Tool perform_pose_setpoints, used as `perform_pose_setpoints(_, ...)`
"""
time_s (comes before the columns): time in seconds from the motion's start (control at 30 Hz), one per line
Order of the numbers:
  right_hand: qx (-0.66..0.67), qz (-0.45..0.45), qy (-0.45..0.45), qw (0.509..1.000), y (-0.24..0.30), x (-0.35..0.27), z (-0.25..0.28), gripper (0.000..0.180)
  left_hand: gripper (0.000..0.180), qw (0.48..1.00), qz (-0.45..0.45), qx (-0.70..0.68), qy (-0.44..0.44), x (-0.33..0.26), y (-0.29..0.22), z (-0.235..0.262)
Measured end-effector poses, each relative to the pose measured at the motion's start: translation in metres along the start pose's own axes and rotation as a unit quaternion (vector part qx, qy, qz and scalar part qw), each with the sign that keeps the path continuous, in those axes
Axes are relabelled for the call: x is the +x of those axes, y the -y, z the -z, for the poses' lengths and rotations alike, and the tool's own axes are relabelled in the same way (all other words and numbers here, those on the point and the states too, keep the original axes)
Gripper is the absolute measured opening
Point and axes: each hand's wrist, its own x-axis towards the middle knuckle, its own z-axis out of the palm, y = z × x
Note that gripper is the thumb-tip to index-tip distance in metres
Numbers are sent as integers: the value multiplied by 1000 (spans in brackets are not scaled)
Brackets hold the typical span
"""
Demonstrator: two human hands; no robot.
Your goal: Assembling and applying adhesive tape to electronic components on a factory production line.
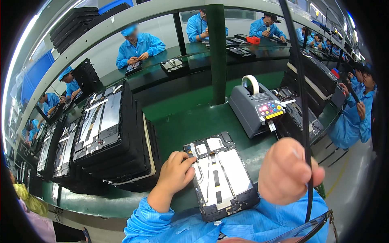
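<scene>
An opened tablet (210,174), its silver battery and flat ribbon cables showing, lies at the bench's near edge, close to my body. Bent fingers of my left hand (176,172) grip its left edge near the upper corner; the undersides of those fingers are hidden. Raised near the camera, right of the tablet, is my right hand (283,172), closed in a fist-like pinch. A hanging black cable (304,121) runs down between its fingertips and appears gripped there. Beyond the tablet stands a grey tape dispenser (253,109) carrying a white tape roll (251,84) and coloured buttons.
Tall stacks of tablets in black trays (121,133) stand on the left of the green bench (174,121). More stacked trays (312,77) are on the right. A green post (216,52) rises behind the dispenser. Several people in blue workwear (139,46) sit across and to the sides.
</scene>
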Motion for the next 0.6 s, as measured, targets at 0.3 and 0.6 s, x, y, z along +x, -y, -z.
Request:
perform_pose_setpoints(0.3,-155,-271,-340,887,-1,34,-18,25,24,988,89,-127,28,-12,26,-29)
perform_pose_setpoints(0.6,-209,-257,-291,898,-2,33,-14,25,18,989,63,-132,4,-12,25,-31)
